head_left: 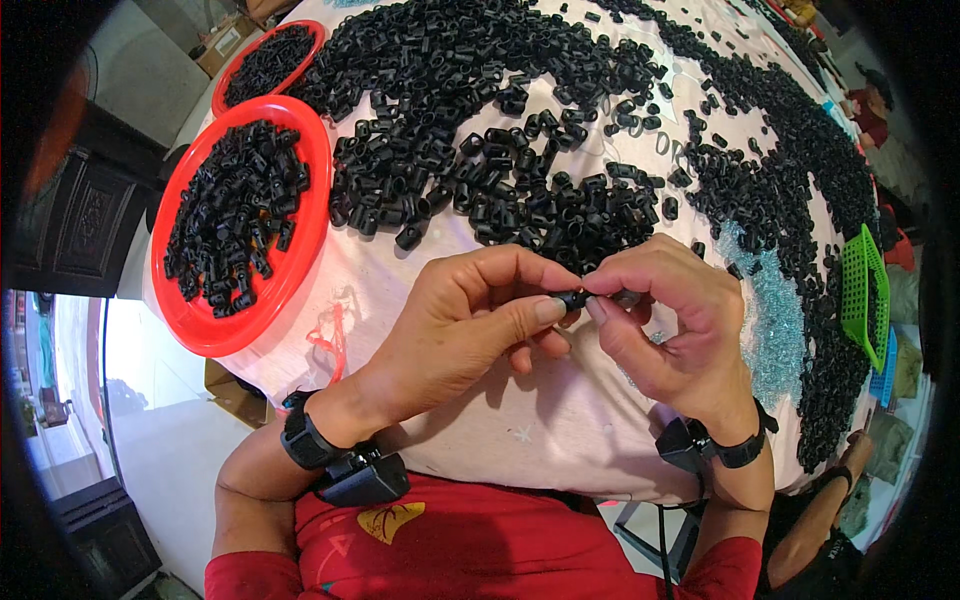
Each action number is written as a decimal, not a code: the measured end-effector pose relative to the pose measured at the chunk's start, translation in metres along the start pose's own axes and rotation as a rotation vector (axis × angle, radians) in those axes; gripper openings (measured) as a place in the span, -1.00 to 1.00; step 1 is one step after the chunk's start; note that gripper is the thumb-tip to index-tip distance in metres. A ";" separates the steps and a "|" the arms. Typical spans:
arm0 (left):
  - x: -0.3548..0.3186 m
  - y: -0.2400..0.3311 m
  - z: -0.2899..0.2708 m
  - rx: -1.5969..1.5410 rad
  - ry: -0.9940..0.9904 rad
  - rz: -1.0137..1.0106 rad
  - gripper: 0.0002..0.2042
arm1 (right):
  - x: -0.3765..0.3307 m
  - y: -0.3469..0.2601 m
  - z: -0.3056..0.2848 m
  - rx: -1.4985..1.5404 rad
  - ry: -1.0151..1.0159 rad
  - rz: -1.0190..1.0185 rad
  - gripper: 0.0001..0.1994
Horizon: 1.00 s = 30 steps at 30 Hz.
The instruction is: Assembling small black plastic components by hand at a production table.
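Note:
Between the thumb and index finger of my left hand [465, 325] is a small black plastic fitting [571, 299], held above the near part of the table. My right hand [685, 325] is closed in a pinch, its thumb and index fingertips touching the right end of that fitting. Whatever else sits between the right fingertips is too small and covered to name. Just beyond both hands lies a large heap of similar short, hollow black fittings [540, 195]. To the right of my right hand spreads a pile of small, clear bluish pieces [770, 340].
On the left stands a red round tray [318, 200] of black fittings, with a second red tray [318, 45] of thin black parts behind it. More black parts [820, 150] cover the right side. A green basket [865, 290] is at the right edge, near another person's arm [815, 520].

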<state>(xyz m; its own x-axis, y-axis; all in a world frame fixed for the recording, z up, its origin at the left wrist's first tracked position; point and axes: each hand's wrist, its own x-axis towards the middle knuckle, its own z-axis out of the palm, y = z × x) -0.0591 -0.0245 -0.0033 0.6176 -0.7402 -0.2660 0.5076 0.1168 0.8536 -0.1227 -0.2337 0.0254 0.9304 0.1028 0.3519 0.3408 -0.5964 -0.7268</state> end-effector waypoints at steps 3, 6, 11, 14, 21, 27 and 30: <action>0.000 -0.004 0.001 -0.006 0.015 0.007 -0.77 | -0.001 0.001 0.000 -0.012 -0.002 0.006 -0.88; 0.000 -0.003 0.001 0.002 0.033 -0.001 -0.78 | -0.001 0.001 0.001 -0.013 0.002 0.007 -0.88; 0.000 -0.004 0.005 0.066 0.051 0.002 -0.82 | -0.001 0.001 -0.002 0.025 -0.049 0.071 -0.87; -0.002 -0.005 0.006 0.086 0.065 0.020 -0.85 | -0.001 0.000 -0.001 0.026 -0.053 0.057 -0.87; -0.005 -0.007 0.008 0.202 0.081 0.038 -0.90 | -0.002 0.005 0.004 -0.025 -0.043 -0.099 -0.80; -0.004 -0.011 0.009 0.468 0.127 0.186 -0.89 | -0.003 0.005 0.008 -0.087 0.006 -0.125 -0.77; -0.004 -0.010 0.010 0.559 0.137 0.212 -0.90 | -0.004 0.006 0.007 -0.065 -0.045 -0.076 -0.78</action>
<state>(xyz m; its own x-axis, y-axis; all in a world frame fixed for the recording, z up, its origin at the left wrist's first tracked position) -0.0732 -0.0295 -0.0062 0.7613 -0.6425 -0.0877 -0.0040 -0.1400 0.9901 -0.1235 -0.2325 0.0156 0.9076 0.1849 0.3769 0.4029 -0.6357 -0.6584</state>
